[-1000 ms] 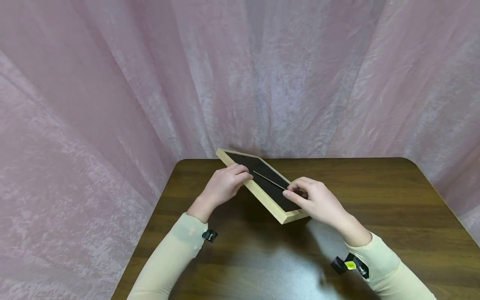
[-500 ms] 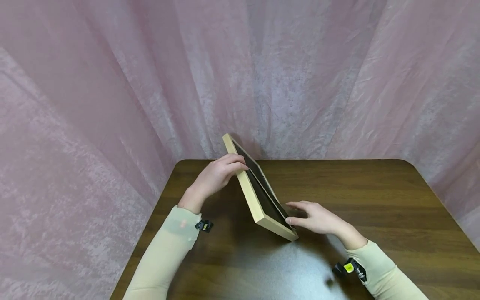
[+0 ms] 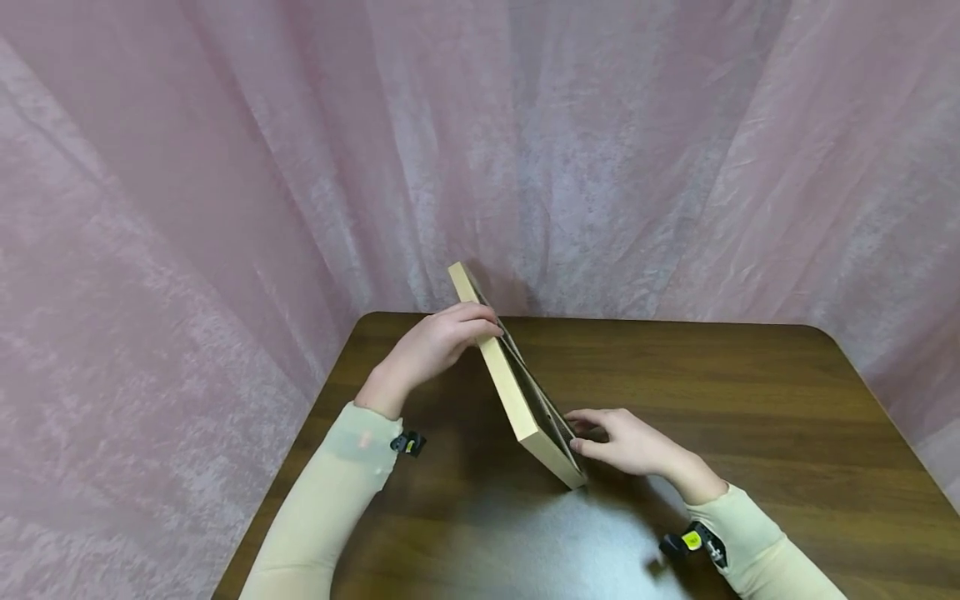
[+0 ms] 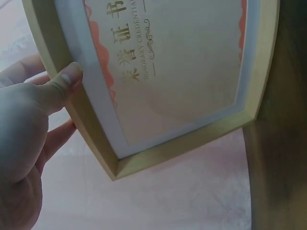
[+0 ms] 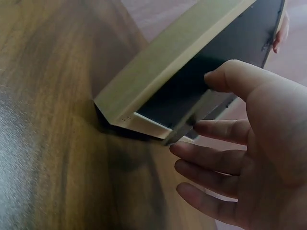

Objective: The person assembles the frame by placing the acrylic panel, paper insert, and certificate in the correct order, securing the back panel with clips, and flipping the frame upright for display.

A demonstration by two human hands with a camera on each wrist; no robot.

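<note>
Head view: picture frame (image 3: 517, 392) tilted on edge at centre, lower corner on worktop (image 3: 750, 400). Left hand (image 3: 435, 346) pinches its upper rim. Right hand (image 3: 626, 442), fingers spread loosely, touches the dark back.

Soft even light, a pale glare patch on the table (image 3: 570, 542) near the camera, wide-angle bending at the curtain (image 3: 150, 250) edges, wrist views soft-focused up close.
</note>
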